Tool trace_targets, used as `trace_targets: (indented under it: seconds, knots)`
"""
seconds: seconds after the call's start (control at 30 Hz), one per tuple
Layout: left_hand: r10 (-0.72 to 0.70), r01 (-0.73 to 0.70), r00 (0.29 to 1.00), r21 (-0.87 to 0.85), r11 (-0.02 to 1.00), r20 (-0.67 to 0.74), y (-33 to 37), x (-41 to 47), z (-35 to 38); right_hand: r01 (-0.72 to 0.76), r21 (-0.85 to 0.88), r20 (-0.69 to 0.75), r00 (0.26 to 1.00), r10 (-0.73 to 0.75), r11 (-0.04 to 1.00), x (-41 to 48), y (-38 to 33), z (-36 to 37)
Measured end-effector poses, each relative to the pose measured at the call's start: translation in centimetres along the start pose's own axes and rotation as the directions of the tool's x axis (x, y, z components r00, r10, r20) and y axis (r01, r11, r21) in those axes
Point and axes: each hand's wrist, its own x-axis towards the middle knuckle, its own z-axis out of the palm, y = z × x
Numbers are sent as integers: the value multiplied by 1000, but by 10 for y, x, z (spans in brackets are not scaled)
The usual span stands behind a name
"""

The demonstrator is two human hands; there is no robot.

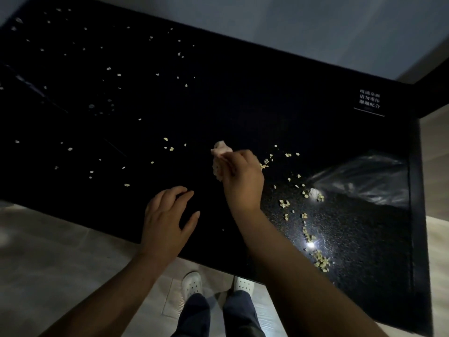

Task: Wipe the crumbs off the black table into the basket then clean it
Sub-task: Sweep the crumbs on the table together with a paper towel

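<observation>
— What did the surface look like?

— A glossy black rectangular table (243, 105) filled most of the view, set at a slant. Pale flaky crumbs (315, 256) were scattered thinly over its far and left parts. A denser trail ran down the right side towards the near edge.

— And the hands?

— The right hand (240, 176) was over the middle of the table, its fingers curled tight round a crumpled pale cloth (220, 154) that stuck out past the knuckles. Crumbs lay just beside it on the right. The left hand (165, 220) sat near the front edge with its fingers loosely spread and gripping nothing, their tips on or just above the top.

— Any basket?

— I couldn't say. A crinkled clear plastic sheet (364, 181) showed at the right end, but in that dim light it may have been a liner or only a reflection.

— Anything else on the top?

— White printed lettering (369, 101) near the far right corner, too small to read. A bright glint (310, 244) sat among the crumbs, and the speckled finish showed around it.

— The room?

— A grey wall (315, 25) ran behind the table and a pale wood-toned floor (48, 263) lay below it. White perforated clogs (192, 284) and dark trousers (194, 312) stood at the near edge.
</observation>
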Motion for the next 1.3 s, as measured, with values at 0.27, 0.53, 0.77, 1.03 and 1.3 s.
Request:
trace_targets:
  seconds: [0.27,0.53,0.77,1.03,1.3]
  knots:
    - [-3,5,1000,-75,997,29,-1,-3,-3,-107,-222,-55,994,98,969,11,56,-30]
    - [-14,19,999,-83,996,52,5,-1,-9,-262,-100,-174,955,242,960,-12,58,-89]
    - [-103,115,993,-351,929,53,7,-14,-41,-188,117,-28,981,193,975,-27,-6,-92]
    - [-168,171,985,-411,895,44,-37,-41,-85,-130,142,90,989,118,981,-36,-59,-63]
    - [-187,181,982,-395,900,25,-63,-16,-111,-124,241,117,988,98,963,4,-84,-43]
